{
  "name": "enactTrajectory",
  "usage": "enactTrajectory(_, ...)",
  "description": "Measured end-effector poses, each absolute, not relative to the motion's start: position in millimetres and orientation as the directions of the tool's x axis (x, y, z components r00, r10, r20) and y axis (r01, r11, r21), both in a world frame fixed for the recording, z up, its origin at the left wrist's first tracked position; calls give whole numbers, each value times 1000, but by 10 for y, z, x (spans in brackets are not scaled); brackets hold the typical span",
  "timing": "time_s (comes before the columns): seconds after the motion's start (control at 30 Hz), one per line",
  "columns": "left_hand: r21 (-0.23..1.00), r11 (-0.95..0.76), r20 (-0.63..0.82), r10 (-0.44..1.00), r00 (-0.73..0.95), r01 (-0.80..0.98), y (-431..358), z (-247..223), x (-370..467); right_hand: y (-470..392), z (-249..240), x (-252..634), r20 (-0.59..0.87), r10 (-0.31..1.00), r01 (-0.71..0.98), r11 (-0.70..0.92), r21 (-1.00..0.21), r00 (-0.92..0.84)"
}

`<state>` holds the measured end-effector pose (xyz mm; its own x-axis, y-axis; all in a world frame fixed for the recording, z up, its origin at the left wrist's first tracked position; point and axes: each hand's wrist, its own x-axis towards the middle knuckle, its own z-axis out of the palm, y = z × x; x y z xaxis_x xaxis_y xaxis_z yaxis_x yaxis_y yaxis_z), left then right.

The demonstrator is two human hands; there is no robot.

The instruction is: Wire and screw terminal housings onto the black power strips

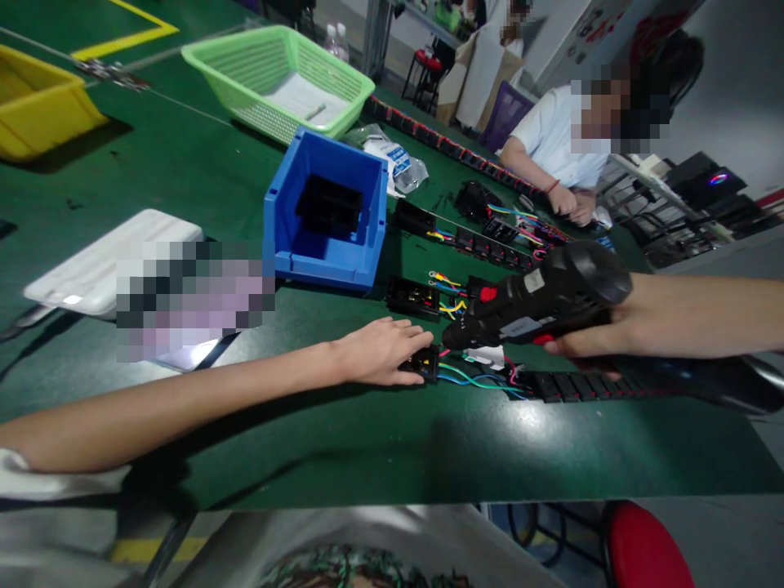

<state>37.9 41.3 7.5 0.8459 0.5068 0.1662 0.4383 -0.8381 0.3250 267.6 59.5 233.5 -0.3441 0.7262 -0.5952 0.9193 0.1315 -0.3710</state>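
Note:
My left hand is closed around a small black plastic housing, thumb on the near side and fingers over the top, pressing it to the table. Green, blue and red wires run from the housing to a black power strip. My right hand grips a black cordless drill with a red switch. The drill's nose points left, just over the housing; its tip is hard to make out. Beyond my left fingers lies a second open black housing with yellow and blue wires.
Behind the housings stand a blue bin holding black parts and a green basket. A phone and white power bank lie left, near a yellow bin. Across the table, a co-worker handles something. A red stool stands at the near edge.

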Motion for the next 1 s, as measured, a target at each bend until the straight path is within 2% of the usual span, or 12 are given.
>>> enactTrajectory(0.1,327,-835,164,511,844,442,413,62,379,665,2354,2613,-728,561,918,220,-329,-395)
enactTrajectory(0.2,328,-835,161,510,845,442,413,55,381,658,2346,2555,-846,436,950,82,-301,-306)
enactTrajectory(0.27,331,-834,157,510,846,441,413,53,386,629,2332,2525,-883,397,962,-2,-273,-250)
enactTrajectory(0.5,314,-840,160,507,847,443,409,48,396,567,2305,2605,-902,398,977,-55,-204,-166)
enactTrajectory(0.77,317,-841,158,502,850,438,414,46,395,521,2308,2686,-894,382,961,-44,-272,-235)
enactTrajectory(1.0,323,-840,155,502,851,436,415,50,395,547,2298,2719,-903,373,965,-61,-254,-214)
